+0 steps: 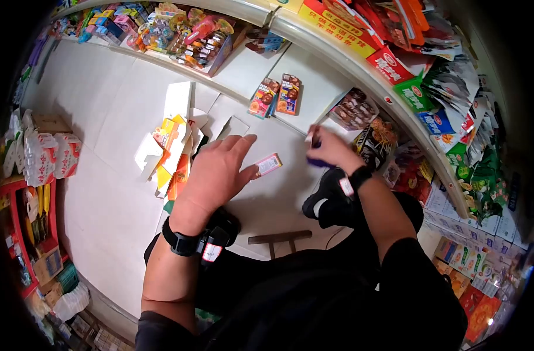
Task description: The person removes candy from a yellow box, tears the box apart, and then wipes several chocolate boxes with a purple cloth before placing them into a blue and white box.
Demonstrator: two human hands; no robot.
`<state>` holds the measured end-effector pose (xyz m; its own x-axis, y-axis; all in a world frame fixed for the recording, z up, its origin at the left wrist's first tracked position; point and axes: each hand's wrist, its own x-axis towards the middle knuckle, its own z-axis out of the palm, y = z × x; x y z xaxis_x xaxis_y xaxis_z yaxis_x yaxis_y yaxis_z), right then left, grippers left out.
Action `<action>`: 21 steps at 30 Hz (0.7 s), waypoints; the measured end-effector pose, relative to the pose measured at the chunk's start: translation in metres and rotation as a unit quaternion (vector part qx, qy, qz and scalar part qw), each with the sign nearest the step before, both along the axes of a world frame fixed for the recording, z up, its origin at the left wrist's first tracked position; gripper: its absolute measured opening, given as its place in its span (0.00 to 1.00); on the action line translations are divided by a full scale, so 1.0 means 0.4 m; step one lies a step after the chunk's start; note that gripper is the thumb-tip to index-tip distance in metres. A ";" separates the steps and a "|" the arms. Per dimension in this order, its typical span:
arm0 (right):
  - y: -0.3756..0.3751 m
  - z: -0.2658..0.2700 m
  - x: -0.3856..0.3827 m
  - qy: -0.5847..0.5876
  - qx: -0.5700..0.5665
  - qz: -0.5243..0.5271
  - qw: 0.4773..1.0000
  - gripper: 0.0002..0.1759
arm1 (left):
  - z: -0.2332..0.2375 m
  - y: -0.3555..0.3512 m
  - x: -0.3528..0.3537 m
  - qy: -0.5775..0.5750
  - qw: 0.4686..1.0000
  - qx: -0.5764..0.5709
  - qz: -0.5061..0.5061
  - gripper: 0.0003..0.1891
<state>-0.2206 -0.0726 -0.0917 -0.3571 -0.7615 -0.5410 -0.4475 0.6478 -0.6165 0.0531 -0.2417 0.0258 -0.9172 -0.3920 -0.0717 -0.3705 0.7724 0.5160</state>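
Note:
My left hand (pixel 215 171) hovers with fingers spread above the white floor, its thumb touching a small pink packet (pixel 268 164). My right hand (pixel 331 150) is closed on a small purple-and-white item (pixel 315 140) near the low shelf; the item is blurred. Both wrists wear black bands. Flattened white, yellow and orange cardboard boxes (pixel 174 147) lie on the floor just left of my left hand.
Two snack packets (pixel 277 95) lie on the floor by the shelf edge. A curved shelf (pixel 360 64) of packaged goods runs along the right. Boxes of small goods (pixel 179 32) sit at the top, white cartons (pixel 44 155) at the left. My black shoe (pixel 325 196) rests below my right hand.

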 end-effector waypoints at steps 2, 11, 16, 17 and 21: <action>0.017 0.089 0.101 -0.120 -0.054 0.083 0.988 0.37 | -0.004 0.023 -0.003 -0.024 0.999 0.036 -0.023 0.31; 0.072 0.301 0.242 -0.258 -0.244 0.014 0.935 0.36 | 0.009 0.075 -0.021 0.117 0.838 0.532 0.028 0.33; 0.139 0.375 0.240 -0.438 -0.294 -0.263 0.808 0.26 | 0.020 0.071 0.004 0.166 0.880 0.436 0.086 0.14; 0.148 0.408 0.250 -0.434 -0.306 -0.258 0.807 0.25 | 0.025 0.073 0.008 0.185 0.901 0.384 0.085 0.15; 0.160 0.525 0.304 -0.290 -0.382 -0.190 0.857 0.22 | 0.042 0.080 0.011 0.315 0.929 0.195 0.014 0.16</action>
<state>-0.0988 -0.0086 0.1184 -0.4974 -0.8611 -0.1056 0.2304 -0.0138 -0.9730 0.0574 -0.2097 0.0427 -0.8152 -0.4737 0.3333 0.0816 0.4758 0.8758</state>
